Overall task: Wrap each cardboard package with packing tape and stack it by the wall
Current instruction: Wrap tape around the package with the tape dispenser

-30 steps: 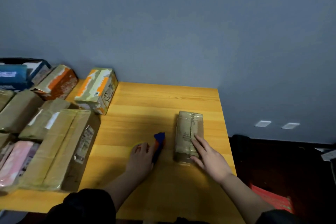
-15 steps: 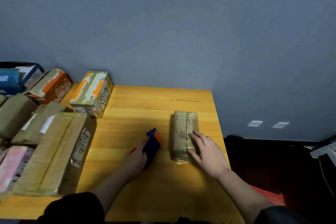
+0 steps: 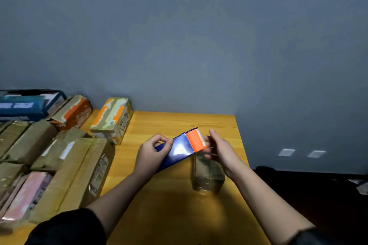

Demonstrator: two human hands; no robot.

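Cardboard package (image 3: 208, 173), one on our wooden table (image 3: 175, 215), lies at five o'clock from the single blue-and-orange tape dispenser (image 3: 182, 148). Our left hand (image 3: 153, 151) grips its blue end; our right hand (image 3: 223, 151) pinches at its orange end. At nine o'clock, roughly nine stacked boxes (image 3: 75, 173).

Package (image 3: 208, 173) on table (image 3: 179, 215), apparently below dispenser (image 3: 183, 148); boxes (image 3: 65, 157) left.
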